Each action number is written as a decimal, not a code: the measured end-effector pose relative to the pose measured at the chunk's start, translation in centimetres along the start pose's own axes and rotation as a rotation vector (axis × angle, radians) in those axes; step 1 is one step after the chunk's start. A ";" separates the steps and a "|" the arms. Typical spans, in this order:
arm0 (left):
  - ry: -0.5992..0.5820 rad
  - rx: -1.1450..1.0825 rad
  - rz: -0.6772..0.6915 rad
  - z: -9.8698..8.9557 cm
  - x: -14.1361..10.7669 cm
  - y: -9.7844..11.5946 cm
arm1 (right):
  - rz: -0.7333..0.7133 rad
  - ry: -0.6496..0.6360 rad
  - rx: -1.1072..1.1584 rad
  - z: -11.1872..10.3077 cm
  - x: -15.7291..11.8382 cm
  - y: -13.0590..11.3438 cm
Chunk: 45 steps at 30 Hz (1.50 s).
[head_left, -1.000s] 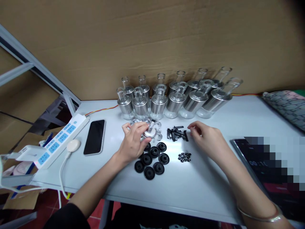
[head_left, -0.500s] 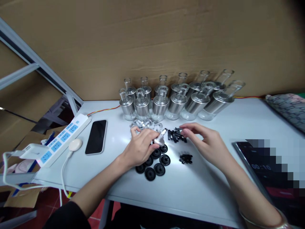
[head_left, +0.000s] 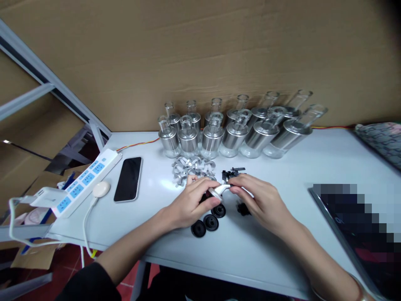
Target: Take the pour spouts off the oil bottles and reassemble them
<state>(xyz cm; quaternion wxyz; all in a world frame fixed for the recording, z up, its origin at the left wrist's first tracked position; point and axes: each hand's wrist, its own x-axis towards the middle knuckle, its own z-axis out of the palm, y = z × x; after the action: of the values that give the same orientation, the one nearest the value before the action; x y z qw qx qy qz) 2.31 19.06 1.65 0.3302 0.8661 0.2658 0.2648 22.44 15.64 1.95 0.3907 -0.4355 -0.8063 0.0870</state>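
My left hand point(head_left: 196, 202) pinches the round base of a silver cap with a pale spout point(head_left: 222, 189), tilted toward the right. At the spout's tip, my right hand point(head_left: 261, 200) has thumb and forefinger closed on a small black piece point(head_left: 231, 185), mostly hidden by the fingers. Below the hands lie several black round caps point(head_left: 211, 222), some covered by my left hand. Behind the right fingers is a heap of black strip-like pieces point(head_left: 234, 172), and small black tubes point(head_left: 242, 209) show partly under that hand. Several more silver caps point(head_left: 191, 166) are piled behind my left hand.
Two rows of glass bottles with metal sleeves point(head_left: 213, 140) stand along the cardboard wall point(head_left: 188, 54). At left are a phone point(head_left: 128, 179), a white power strip point(head_left: 84, 184) and a round white charger point(head_left: 101, 189). A dark-screened device point(head_left: 341, 234) lies at right on the table.
My right hand has moved left and toward me from the black strip heap, bringing a black piece to the spout. The left hand has shifted slightly right and lower, tilting the silver cap rightward.
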 end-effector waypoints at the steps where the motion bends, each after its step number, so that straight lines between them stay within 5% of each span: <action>1: 0.004 0.037 0.021 0.1 0.0 -0.1 | 0.004 -0.001 -0.007 0.0 0.0 0.0; 9: 0.157 0.355 0.239 0.1 0.2 -0.5 | 0.225 -0.096 0.093 -0.2 0.1 -0.8; 16: 0.236 0.579 0.317 -0.1 0.1 -0.4 | 0.563 -0.196 0.472 -0.3 0.1 -1.1; 24: 0.225 0.564 0.306 -0.2 0.1 -0.7 | 0.545 -0.175 0.386 0.0 0.3 -1.3; 29: 0.303 0.658 0.358 -0.4 0.0 -0.8 | 0.712 -0.260 0.545 0.0 0.3 -0.8; 33: 0.291 0.622 0.333 -0.5 0.0 -0.9 | 0.686 -0.181 0.631 -1.1 0.6 -0.3; 45: 0.229 0.505 0.272 -0.8 0.1 -1.1 | 0.749 -0.240 0.173 -1.5 0.0 1.3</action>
<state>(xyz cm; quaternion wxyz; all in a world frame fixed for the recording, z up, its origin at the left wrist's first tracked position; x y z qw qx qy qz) 1.55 20.21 1.39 0.0340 0.9129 0.2402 0.3282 24.33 16.10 2.32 0.2705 -0.6514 -0.6214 0.3412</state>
